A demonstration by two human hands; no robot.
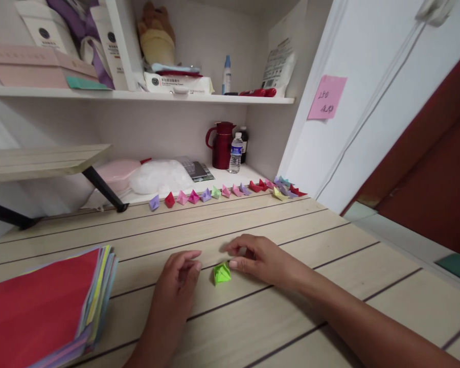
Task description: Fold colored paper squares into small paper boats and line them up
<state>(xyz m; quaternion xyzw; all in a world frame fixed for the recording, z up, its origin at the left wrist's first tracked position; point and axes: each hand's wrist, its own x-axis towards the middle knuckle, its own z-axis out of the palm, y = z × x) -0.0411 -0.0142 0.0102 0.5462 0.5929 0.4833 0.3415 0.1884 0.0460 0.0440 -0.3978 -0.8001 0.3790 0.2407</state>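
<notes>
We've got the folded green paper [222,273] sitting on the table [368,273], right between both hands! Left hand [178,281]: loosely curled, holding nothing, just beside it. Right hand [255,258]: thumb and fingers parted, thumb at its edge; touching, we can't tell.

Left of the green folded paper [222,273], a bare left hand [178,276] and left forearm [155,329] are seen — and right of it, a slim-fingered right hand [255,258] with bare right forearm [341,306] is shown.
</notes>
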